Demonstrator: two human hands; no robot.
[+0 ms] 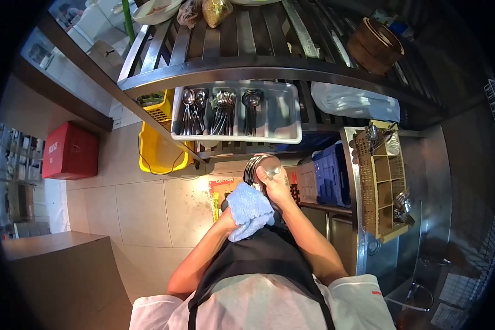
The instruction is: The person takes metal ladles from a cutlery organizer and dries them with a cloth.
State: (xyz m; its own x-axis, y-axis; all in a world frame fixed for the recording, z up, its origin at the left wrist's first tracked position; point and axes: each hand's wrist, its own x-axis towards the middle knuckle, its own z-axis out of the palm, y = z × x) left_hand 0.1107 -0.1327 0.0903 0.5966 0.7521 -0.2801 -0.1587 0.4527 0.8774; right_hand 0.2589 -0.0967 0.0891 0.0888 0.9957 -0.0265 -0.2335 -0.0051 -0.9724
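Left hand's (227, 218) nubby cloth (250, 209), right hand's (277, 185) rounded metalware (268, 163)

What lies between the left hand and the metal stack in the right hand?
In the head view, the blue cloth lies between them: the left hand holds it just below the metal stack in the right hand.

From the person's head, one wide, curved view faced forward and down, close over the black cloth apron (264, 250), with the bare left hand (229, 219) and right hand (275, 180) near mid-frame and the slatted metal shelf (269, 64) farther off.
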